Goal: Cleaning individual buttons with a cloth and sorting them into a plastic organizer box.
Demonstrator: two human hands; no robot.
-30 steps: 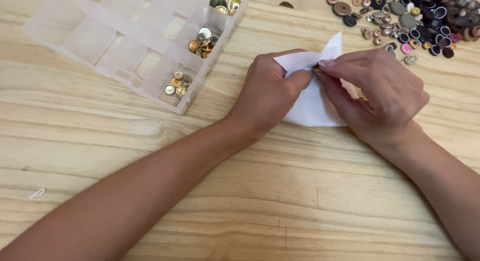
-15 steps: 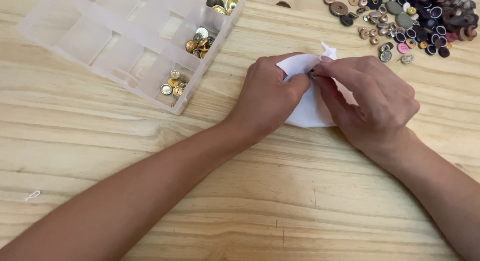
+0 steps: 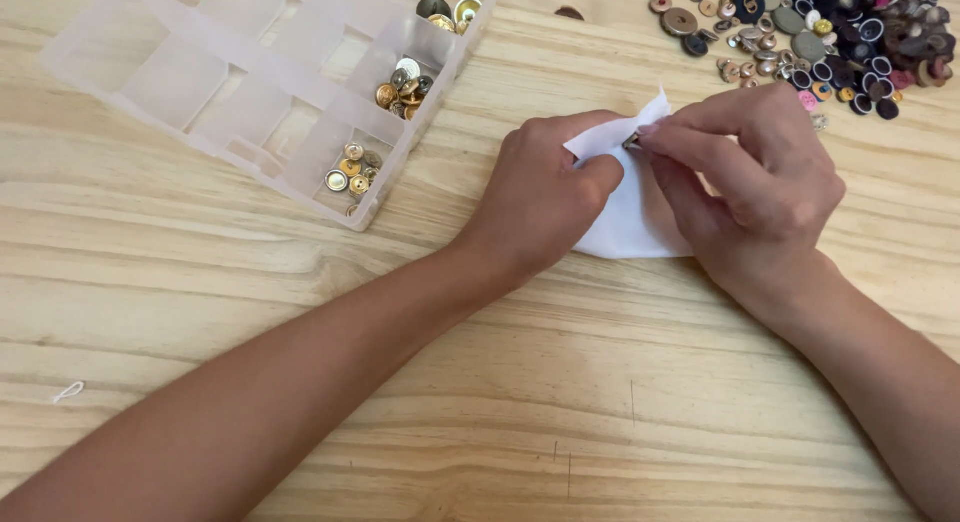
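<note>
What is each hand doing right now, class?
Left hand: closed, pinching the white cloth.
Right hand: closed, pinching a small metal button against it.

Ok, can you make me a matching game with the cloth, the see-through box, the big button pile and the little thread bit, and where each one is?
Things:
1. white cloth
2. clear compartment box
3. loose pile of mixed buttons
4. small white thread scrap

Places:
A. top right corner of the table
B. near the left edge, low down
C. between the left hand and right hand
D. top left, with gold buttons in its right-hand sections

Pairs: 1-C, 2-D, 3-A, 4-B
</note>
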